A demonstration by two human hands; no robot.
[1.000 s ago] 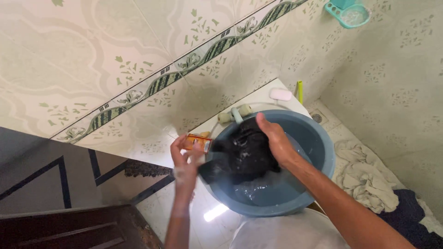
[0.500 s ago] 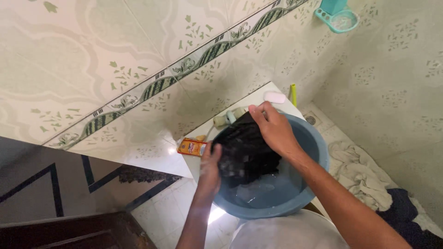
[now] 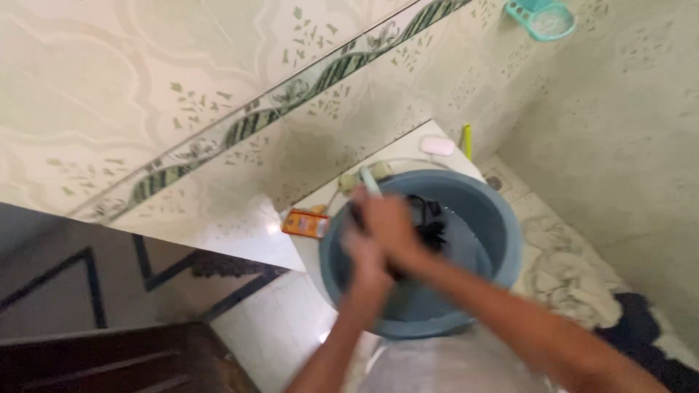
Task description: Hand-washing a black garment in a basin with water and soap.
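**Inspector:** Where the two hands meet over the blue basin (image 3: 502, 240), what do you record?

**Assistant:** Both hands sit together above the basin's near-left part. The right hand (image 3: 389, 222) lies on top, the left hand (image 3: 364, 258) just under it. Motion blur smears both. A dark wet cloth (image 3: 429, 222) shows just beyond them, low inside the basin and against the knuckles.

**Inspector:** State of the fingers?

**Assistant:** Curled in, narrow, and seemingly bunched around part of the dark cloth. Blur hides the exact grip, so I cannot tell for certain that either hand is closed on it.

**Inspector:** Why held so?

**Assistant:** My judgement: stacked hands pressing one fold against another suits rubbing fabric, and keeping it inside the basin lets the drips fall into the water.

**Inspector:** Contents of the basin?

**Assistant:** Water, shallow by the look of it, with the cloth partly in it. Nothing else is visible inside.

**Inspector:** Surroundings?

**Assistant:** The basin rests on a white tiled ledge (image 3: 400, 149) along the wall. An orange packet (image 3: 306, 223) lies at the ledge's left edge, just beside the basin rim. A pale soap bar (image 3: 437, 145) sits at the far corner, with a yellow-green handle (image 3: 466, 141) upright beside it. A teal soap dish (image 3: 542, 16) hangs on the wall. Pale laundry (image 3: 564, 273) lies heaped on the floor to the right.
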